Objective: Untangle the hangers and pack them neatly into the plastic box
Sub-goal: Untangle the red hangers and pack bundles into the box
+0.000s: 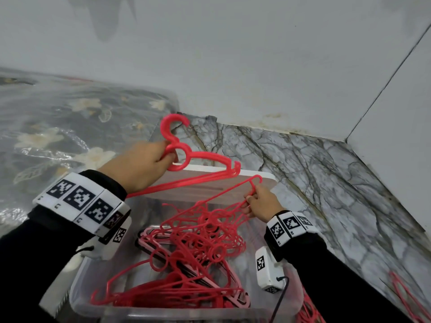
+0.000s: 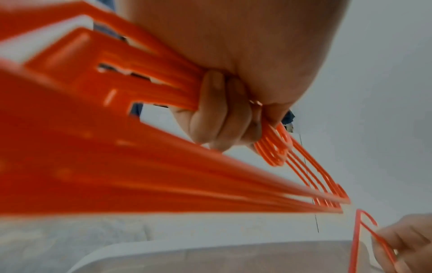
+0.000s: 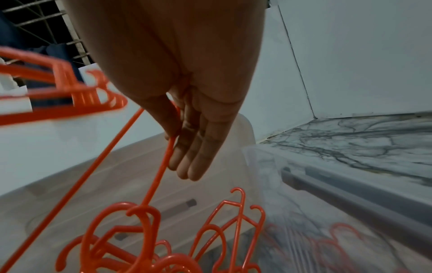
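Head: tangled hangers (image 1: 200, 231) fill box (image 1: 258, 176); wrists miss it.

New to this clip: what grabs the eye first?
The bright red tangle of hangers hanging over the clear plastic box, lifted by the right hand, which pinches one thin hanger arm. Next, the left hand, raised at centre-left above the box's far rim, with its grip on an aligned stack of hangers near the hooks. More red hangers lie flat at the bottom of the box.
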Tool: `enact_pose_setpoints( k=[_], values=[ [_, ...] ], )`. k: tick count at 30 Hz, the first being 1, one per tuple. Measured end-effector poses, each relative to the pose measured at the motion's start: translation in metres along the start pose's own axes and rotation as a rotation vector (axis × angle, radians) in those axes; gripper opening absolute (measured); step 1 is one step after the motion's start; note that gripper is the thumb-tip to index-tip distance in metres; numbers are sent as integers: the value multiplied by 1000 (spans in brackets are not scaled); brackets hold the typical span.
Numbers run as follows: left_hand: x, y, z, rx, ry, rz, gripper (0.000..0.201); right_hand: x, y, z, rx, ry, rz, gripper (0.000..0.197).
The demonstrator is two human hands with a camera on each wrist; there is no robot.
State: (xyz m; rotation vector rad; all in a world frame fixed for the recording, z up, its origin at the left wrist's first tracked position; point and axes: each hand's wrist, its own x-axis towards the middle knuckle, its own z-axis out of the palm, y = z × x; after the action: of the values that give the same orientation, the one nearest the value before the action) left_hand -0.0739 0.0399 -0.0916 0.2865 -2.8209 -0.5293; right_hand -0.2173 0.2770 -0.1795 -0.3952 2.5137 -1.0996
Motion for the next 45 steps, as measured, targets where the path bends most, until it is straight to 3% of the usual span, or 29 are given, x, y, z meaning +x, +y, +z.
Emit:
enact_pose_setpoints(
  k=[3, 6, 11, 17, 21, 26, 30, 35, 37, 40, 45],
  values=[
    [1, 1, -6, -44, 185, -9, 21, -4, -7, -1, 3, -30, -48, 16],
    [0, 1, -7, -76, 300, -54, 18, -8, -21, -6, 225, -62, -157, 24],
    [3, 0, -6, -133, 323, -128, 26, -17, -43, -25, 355, 23, -378, 27],
    [1, 6, -3, -158, 296, -94, 34, -37, -53, -45, 190, 91, -659, 30],
    [1, 14, 5, -226, 228, -32, 32, -51, -54, -32, 78, 2, -645, 22],
    [0, 28, 22, -169, 164, 38, 55, -58, -54, -9, 1, -179, -601, 20],
    [0, 33, 35, -120, 90, 87, 50, -54, -56, -1, 252, -249, -523, 18],
    [0, 31, 39, -72, 38, 93, 72, -44, -56, -2, 501, -211, -383, 15],
    [0, 29, 37, -68, 61, 81, 65, -40, -52, -9, 386, -141, -362, 10],
    [3, 25, 32, -115, 101, 50, 47, -35, -42, -17, -40, -43, -425, 12],
    [2, 25, 28, -201, 45, 56, 55, -38, -33, -4, -333, -156, -514, 28]
  ],
)
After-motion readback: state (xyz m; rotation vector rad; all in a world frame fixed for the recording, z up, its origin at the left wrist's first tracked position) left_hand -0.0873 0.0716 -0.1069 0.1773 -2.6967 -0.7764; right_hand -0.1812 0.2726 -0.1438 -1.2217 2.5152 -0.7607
